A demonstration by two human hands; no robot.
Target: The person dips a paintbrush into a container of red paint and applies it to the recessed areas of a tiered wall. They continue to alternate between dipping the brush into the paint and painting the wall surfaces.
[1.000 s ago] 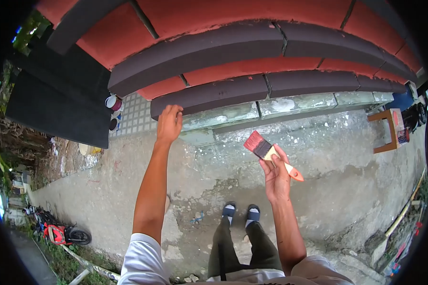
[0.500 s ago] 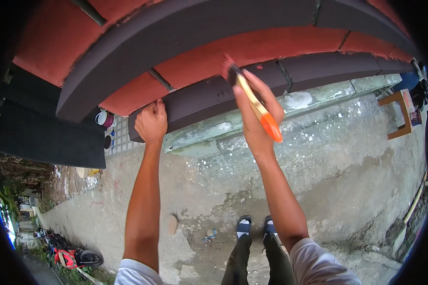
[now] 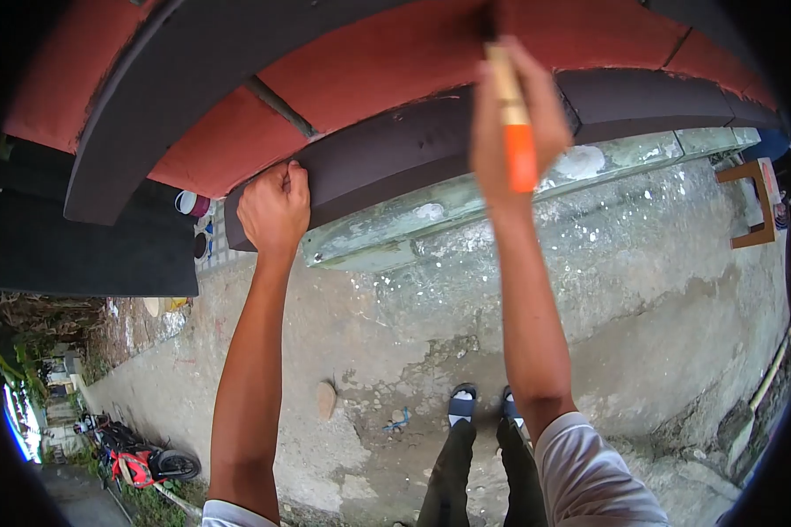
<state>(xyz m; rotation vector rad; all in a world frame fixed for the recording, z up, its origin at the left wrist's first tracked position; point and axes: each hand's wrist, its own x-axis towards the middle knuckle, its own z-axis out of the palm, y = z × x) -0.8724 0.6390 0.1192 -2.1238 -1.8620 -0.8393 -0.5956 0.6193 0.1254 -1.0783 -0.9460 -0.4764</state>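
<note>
My right hand (image 3: 518,132) is wrapped round a paintbrush (image 3: 511,105) with a pale wooden handle and an orange end. The brush's dark bristles, blurred by motion, are against the red surface (image 3: 369,61) between two dark grey bands. My left hand (image 3: 275,202) is closed in a fist on the lower grey band (image 3: 387,149), near its left end. Whether its fingers grip the edge or anything else is hidden.
Below the lower band runs a paint-spotted greenish ledge (image 3: 431,215). A paint pot (image 3: 191,204) lies at the left, a wooden frame-like stool (image 3: 751,204) at the right. A red motorcycle (image 3: 145,464) is at the lower left, and a stone (image 3: 326,400) lies on the concrete floor.
My right hand and the brush have moved up and to the right over the red surface. The camera view has shifted slightly. My left hand remains on the grey band.
</note>
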